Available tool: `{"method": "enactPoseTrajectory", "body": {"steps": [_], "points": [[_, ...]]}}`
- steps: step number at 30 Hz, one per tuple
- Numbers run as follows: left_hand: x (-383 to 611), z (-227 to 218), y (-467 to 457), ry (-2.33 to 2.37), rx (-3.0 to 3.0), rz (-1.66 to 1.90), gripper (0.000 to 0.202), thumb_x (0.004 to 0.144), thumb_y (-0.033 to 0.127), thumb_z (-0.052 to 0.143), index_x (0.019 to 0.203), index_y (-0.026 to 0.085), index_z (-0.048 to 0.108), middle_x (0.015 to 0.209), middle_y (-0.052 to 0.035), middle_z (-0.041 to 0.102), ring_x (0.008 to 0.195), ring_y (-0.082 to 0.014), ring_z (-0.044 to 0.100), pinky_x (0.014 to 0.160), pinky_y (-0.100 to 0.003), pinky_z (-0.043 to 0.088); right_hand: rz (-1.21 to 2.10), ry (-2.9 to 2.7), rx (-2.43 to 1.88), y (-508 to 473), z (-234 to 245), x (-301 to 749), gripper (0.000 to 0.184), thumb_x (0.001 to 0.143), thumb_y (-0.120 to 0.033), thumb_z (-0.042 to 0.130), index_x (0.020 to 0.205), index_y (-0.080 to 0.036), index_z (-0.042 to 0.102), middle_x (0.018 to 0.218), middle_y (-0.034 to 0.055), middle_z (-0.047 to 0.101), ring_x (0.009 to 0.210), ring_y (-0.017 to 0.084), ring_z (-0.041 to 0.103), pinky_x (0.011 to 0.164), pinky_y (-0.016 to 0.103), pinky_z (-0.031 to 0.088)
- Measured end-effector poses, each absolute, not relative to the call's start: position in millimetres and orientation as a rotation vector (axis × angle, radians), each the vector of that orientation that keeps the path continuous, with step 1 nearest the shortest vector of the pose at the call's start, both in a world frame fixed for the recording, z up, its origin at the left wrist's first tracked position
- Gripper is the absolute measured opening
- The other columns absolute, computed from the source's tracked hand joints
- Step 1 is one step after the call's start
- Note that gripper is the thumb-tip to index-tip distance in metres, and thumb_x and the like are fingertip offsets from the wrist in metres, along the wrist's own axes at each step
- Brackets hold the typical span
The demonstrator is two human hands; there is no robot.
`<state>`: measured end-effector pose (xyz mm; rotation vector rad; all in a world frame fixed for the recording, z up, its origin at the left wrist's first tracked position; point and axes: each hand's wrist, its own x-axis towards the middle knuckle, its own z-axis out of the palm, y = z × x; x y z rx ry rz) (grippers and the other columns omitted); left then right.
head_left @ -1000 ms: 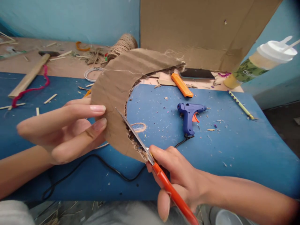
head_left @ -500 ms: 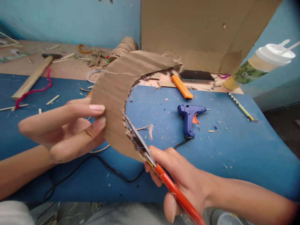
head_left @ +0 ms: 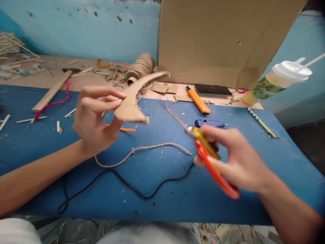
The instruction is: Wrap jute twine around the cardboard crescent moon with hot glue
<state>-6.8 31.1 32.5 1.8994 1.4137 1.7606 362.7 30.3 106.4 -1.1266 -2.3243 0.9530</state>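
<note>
My left hand [head_left: 98,117] pinches a curved, crescent-shaped piece of brown cardboard [head_left: 133,98] and holds it tilted nearly flat above the blue table [head_left: 38,149]. My right hand [head_left: 232,157] grips orange-handled scissors [head_left: 205,150], their blades pointing up and left, apart from the cardboard. A blue glue gun [head_left: 209,123] lies just behind the right hand, its black cord [head_left: 132,186] trailing across the table front. A length of twine [head_left: 142,150] lies between my hands.
A large cardboard sheet [head_left: 215,40] leans on the blue wall. A twine spool [head_left: 142,66], orange utility knife [head_left: 198,99], dark phone [head_left: 213,89], lidded drink cup [head_left: 279,79], pencil [head_left: 262,123], hammer [head_left: 53,89] and wood sticks lie around.
The scissors have left the cardboard's edge and moved right. My left hand has lifted the cardboard up and turned it nearly flat. The view has shifted downward.
</note>
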Motion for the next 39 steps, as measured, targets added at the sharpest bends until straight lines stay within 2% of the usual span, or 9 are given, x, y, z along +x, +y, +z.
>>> {"method": "enactPoseTrajectory", "body": {"steps": [4, 8, 14, 20, 23, 27, 30, 36, 39], "points": [[13, 44, 41, 1.428, 1.879, 1.440, 0.050, 0.104, 0.072, 0.079, 0.102, 0.026, 0.059, 0.087, 0.0016, 0.075, 0.059, -0.0161, 0.075, 0.055, -0.031, 0.066, 0.060, -2.263, -1.681, 62, 125, 401, 0.044, 0.097, -0.062, 0.078, 0.077, -0.028, 0.057, 0.068, 0.0037, 0.059, 0.063, 0.022, 0.045, 0.065, 0.038, 0.028], [13, 46, 61, 1.522, 1.940, 0.858, 0.049, 0.105, 0.067, 0.073, 0.083, 0.024, 0.062, 0.056, 0.0035, 0.066, 0.041, -0.0166, 0.062, 0.045, -0.028, 0.048, -0.042, -2.285, -2.162, 89, 127, 447, 0.047, 0.100, -0.072, 0.073, 0.080, -0.030, 0.068, 0.077, 0.0104, 0.069, 0.066, 0.026, 0.045, 0.069, 0.042, 0.031], [11, 59, 56, 1.631, 2.284, 0.389, 0.050, 0.099, 0.062, 0.074, 0.071, 0.024, 0.060, 0.064, -0.0012, 0.061, 0.064, -0.0209, 0.055, 0.063, -0.032, 0.029, -0.083, -2.204, -2.207, 100, 88, 503, 0.049, 0.084, -0.073, 0.091, 0.086, -0.025, 0.080, 0.073, 0.0109, 0.067, 0.057, 0.018, 0.037, 0.062, 0.040, 0.028], [27, 63, 18, 1.209, 2.514, 0.109, 0.018, 0.108, 0.038, 0.062, 0.096, 0.025, 0.064, 0.104, -0.0064, 0.074, 0.094, -0.0249, 0.069, 0.081, -0.035, 0.048, -0.431, -2.264, -1.723, 62, 77, 464, 0.025, 0.111, -0.043, 0.069, 0.108, -0.021, 0.078, 0.117, 0.0236, 0.080, 0.120, 0.044, 0.067, 0.069, 0.044, 0.034], [26, 66, 14, 1.094, 2.514, 0.015, 0.014, 0.104, 0.024, 0.060, 0.090, 0.025, 0.063, 0.100, -0.0044, 0.075, 0.093, -0.0222, 0.070, 0.083, -0.033, 0.050, -0.300, -2.447, -1.221, 45, 81, 421, 0.025, 0.114, -0.041, 0.066, 0.107, -0.020, 0.076, 0.106, 0.0170, 0.081, 0.110, 0.038, 0.069, 0.085, 0.047, 0.051], [22, 73, 23, 1.177, 2.499, -0.061, 0.027, 0.098, 0.037, 0.070, 0.075, 0.024, 0.061, 0.083, -0.0010, 0.072, 0.079, -0.0206, 0.069, 0.075, -0.033, 0.048, 0.032, -2.850, -0.822, 42, 80, 364, 0.033, 0.119, -0.020, 0.047, 0.135, -0.014, 0.075, 0.143, 0.0181, 0.082, 0.127, 0.036, 0.070, 0.104, 0.052, 0.057], [24, 70, 35, 1.539, 2.520, 0.008, 0.042, 0.107, 0.054, 0.057, 0.079, 0.024, 0.060, 0.081, -0.0066, 0.071, 0.079, -0.0273, 0.068, 0.071, -0.037, 0.041, 0.048, -3.006, -0.807, 50, 73, 331, 0.052, 0.116, -0.011, 0.046, 0.166, -0.007, 0.058, 0.177, 0.0255, 0.059, 0.158, 0.043, 0.056, 0.116, 0.060, 0.055], [34, 58, 51, 1.781, 2.500, 0.074, 0.041, 0.110, 0.059, 0.055, 0.120, 0.020, 0.067, 0.127, -0.0152, 0.078, 0.115, -0.0355, 0.077, 0.087, -0.041, 0.055, 0.464, -2.976, -0.650, 38, 80, 310, 0.042, 0.117, -0.027, 0.059, 0.156, -0.012, 0.066, 0.155, 0.0214, 0.075, 0.144, 0.036, 0.065, 0.116, 0.052, 0.056], [38, 58, 42, 1.736, 2.528, 0.112, 0.051, 0.111, 0.059, 0.056, 0.140, 0.018, 0.064, 0.147, -0.0168, 0.071, 0.132, -0.0357, 0.073, 0.104, -0.044, 0.058, 0.208, -2.931, -0.805, 21, 89, 326, 0.033, 0.117, -0.025, 0.051, 0.139, -0.014, 0.074, 0.135, 0.0196, 0.082, 0.129, 0.037, 0.071, 0.101, 0.050, 0.056]]}}
